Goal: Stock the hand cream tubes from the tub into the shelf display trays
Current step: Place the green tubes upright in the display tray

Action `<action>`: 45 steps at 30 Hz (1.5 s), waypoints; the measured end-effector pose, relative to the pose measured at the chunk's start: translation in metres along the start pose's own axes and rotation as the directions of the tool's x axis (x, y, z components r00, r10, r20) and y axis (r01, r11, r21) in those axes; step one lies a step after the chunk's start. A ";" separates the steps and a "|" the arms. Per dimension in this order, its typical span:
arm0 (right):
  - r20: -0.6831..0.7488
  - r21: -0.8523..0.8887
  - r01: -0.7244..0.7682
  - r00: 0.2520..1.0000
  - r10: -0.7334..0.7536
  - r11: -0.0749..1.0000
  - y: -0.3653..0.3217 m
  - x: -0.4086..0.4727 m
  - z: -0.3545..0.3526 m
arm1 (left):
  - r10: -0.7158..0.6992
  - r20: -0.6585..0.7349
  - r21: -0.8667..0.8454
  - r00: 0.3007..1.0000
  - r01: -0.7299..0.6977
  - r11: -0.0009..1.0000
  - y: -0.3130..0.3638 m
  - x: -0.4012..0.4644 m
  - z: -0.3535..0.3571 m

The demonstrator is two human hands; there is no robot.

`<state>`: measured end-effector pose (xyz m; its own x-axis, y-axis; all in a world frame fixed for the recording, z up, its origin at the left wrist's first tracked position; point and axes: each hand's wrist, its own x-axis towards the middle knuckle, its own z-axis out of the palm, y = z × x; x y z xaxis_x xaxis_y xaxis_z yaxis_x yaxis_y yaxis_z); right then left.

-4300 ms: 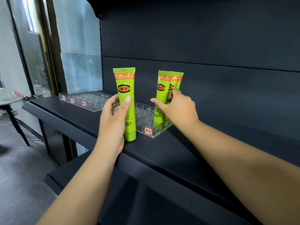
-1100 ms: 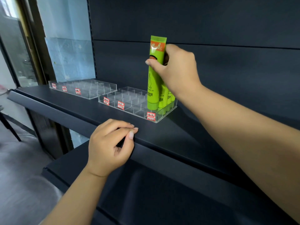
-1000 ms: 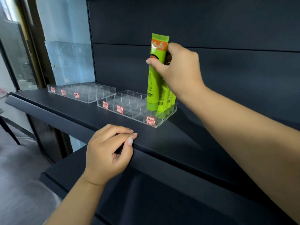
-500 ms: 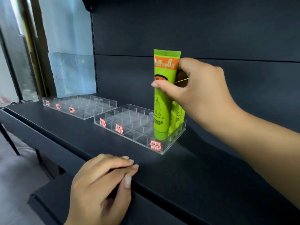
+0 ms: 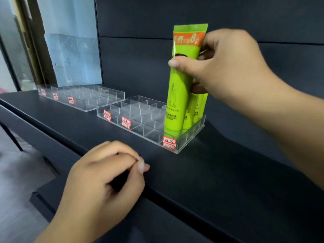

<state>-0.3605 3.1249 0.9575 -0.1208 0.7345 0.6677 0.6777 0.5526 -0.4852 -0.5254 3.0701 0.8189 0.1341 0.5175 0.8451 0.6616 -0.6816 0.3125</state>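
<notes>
The right hand [image 5: 226,67] pinches a green tube [image 5: 182,88] standing cap-down in the front right slot of the nearer clear tray [image 5: 138,118], more tubes packed behind it. The left hand [image 5: 98,186] rests loosely curled and empty on the shelf edge [image 5: 175,195]. Early days, I'd say: most slots here and the whole far tray [image 5: 82,99] look unfilled, and the tub is out of view.

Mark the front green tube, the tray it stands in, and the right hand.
Front green tube [image 5: 177,102], head view, on its lower body.
Near clear tray [image 5: 191,135], head view, on its right wall.
Right hand [image 5: 228,67], head view, on its back.
</notes>
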 end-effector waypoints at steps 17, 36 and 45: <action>-0.016 -0.127 -0.014 1.000 0.012 0.992 -0.001 -0.006 -0.005 | -0.151 0.020 0.042 0.988 0.150 0.988 0.001 0.017 0.004; 0.193 -0.463 0.000 0.976 0.101 0.886 -0.058 -0.151 -0.063 | -0.060 0.197 0.082 0.979 0.045 0.996 0.062 0.003 -0.039; 0.277 -0.440 0.072 0.959 0.059 0.895 -0.101 -0.298 -0.085 | -0.068 0.386 0.245 0.920 -0.031 0.969 0.170 -0.092 -0.109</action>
<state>-0.3308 2.8170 0.8556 -0.2770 0.8464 0.4549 0.9169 0.3744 -0.1383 -0.5059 2.8506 0.8416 0.3632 0.7222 0.5886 0.8176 -0.5500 0.1704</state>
